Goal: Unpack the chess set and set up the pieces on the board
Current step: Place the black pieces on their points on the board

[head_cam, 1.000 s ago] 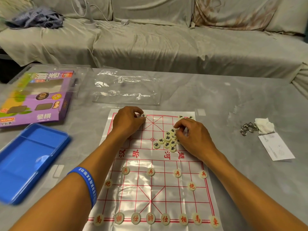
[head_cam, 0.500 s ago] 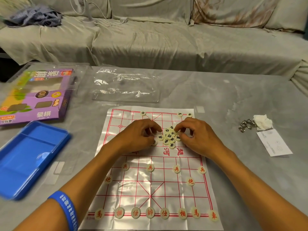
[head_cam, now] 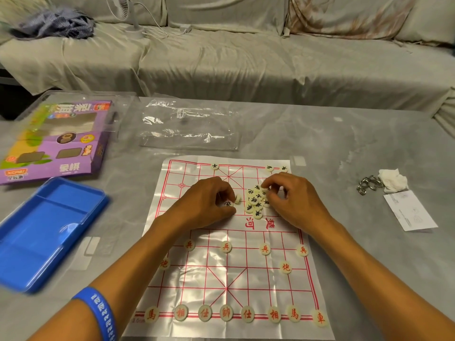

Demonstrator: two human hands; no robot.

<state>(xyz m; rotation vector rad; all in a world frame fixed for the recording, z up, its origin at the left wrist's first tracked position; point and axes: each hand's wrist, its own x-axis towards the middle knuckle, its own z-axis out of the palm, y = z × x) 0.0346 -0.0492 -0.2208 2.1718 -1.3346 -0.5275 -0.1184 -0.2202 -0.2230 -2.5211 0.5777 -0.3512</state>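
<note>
A thin plastic board sheet (head_cam: 216, 274) with red lines lies on the grey table. Red-lettered round pieces (head_cam: 226, 312) stand along its near rows. A heap of black-lettered pieces (head_cam: 256, 204) sits near the board's middle. Three black pieces (head_cam: 215, 166) stand on the far row. My left hand (head_cam: 209, 201) is curled at the heap's left edge, its fingertips pinching a black piece (head_cam: 229, 203). My right hand (head_cam: 293, 198) is curled over the heap's right side, fingertips pinching a piece there (head_cam: 264, 190).
A blue plastic tray (head_cam: 46, 230) lies at the left, with the purple game box (head_cam: 59, 141) behind it. A clear plastic bag (head_cam: 189, 124) lies beyond the board. At the right are metal rings (head_cam: 369, 184), a crumpled tissue (head_cam: 392, 180) and a paper slip (head_cam: 410, 210).
My left hand left a black piece on the far row and came back to the heap, where it now pinches another. My right hand stayed at the heap's right side.
</note>
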